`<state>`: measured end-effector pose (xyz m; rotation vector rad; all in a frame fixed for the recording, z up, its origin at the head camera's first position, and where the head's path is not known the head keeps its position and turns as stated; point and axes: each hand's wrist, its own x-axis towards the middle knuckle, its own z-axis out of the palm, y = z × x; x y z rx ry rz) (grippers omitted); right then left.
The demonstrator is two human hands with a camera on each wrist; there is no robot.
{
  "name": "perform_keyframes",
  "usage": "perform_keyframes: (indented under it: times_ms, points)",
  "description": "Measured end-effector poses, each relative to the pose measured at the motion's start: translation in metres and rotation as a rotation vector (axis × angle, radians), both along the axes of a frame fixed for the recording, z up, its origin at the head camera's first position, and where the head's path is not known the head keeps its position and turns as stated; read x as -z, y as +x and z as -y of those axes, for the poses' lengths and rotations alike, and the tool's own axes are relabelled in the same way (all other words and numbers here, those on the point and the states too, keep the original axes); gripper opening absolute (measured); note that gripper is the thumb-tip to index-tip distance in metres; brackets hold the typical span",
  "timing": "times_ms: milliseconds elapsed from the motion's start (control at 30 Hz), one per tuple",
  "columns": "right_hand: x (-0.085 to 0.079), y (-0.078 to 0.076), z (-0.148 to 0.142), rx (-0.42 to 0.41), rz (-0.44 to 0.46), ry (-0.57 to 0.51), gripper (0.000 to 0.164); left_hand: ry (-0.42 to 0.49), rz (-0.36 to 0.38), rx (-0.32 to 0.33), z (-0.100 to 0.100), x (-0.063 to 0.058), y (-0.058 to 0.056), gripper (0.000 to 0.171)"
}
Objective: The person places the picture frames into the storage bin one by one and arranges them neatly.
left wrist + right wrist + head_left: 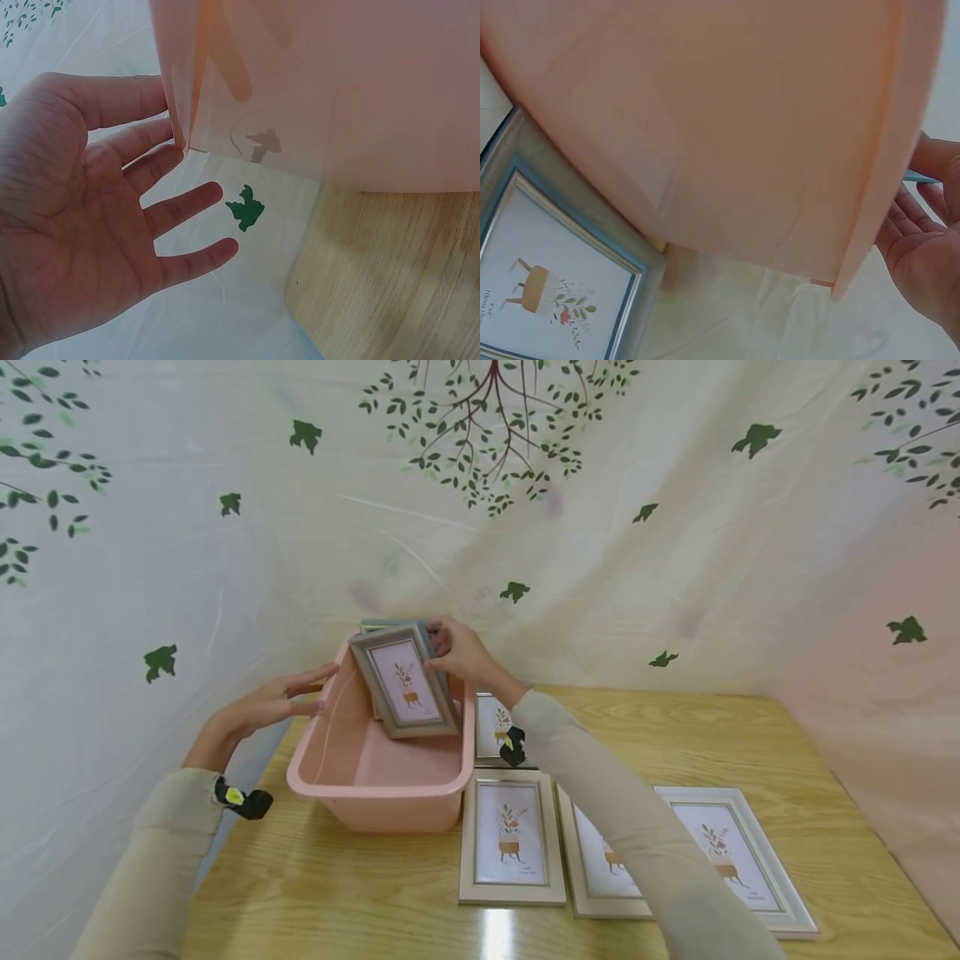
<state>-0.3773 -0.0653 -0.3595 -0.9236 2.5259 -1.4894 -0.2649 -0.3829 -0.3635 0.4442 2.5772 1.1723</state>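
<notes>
A grey-brown picture frame (405, 681) with a flower-pot print leans tilted inside a pink plastic basin (382, 792). My right hand (465, 653) pinches its upper right edge, thumb toward the front and fingers behind. Behind it shows the top edge of another, bluish frame (382, 624), mostly hidden. In the right wrist view, a bluish edge shows between thumb and fingers of the right hand (926, 232), past the basin's rim. My left hand (277, 700) touches the basin's left rim with fairly straight fingers. Those of the left hand (97, 202) look spread in the left wrist view.
Right of the basin on the wooden table (337, 893) lie more picture frames: a dark one (491, 727) close beside it, a beige one (512, 893), a second beige one (573, 868) partly under my sleeve, and a white one (780, 877). A leaf-patterned cloth (585, 568) hangs behind.
</notes>
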Motion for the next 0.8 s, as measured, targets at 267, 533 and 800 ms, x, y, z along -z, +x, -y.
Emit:
perform_keyframes:
  times_ms: [267,533,800]
  points:
    - [-0.011,-0.002,0.001,-0.009,0.014,-0.076,0.048,-0.005,0.012,-0.006,0.0,-0.001,0.001,0.072]
    - [-0.008,-0.008,-0.002,-0.027,0.067,-0.13,0.043,0.006,0.014,0.0,0.0,-0.001,0.0,0.073]
    - [0.0,-0.013,-0.011,-0.102,0.088,-0.184,0.043,0.006,0.011,-0.004,0.0,-0.001,0.001,0.073]
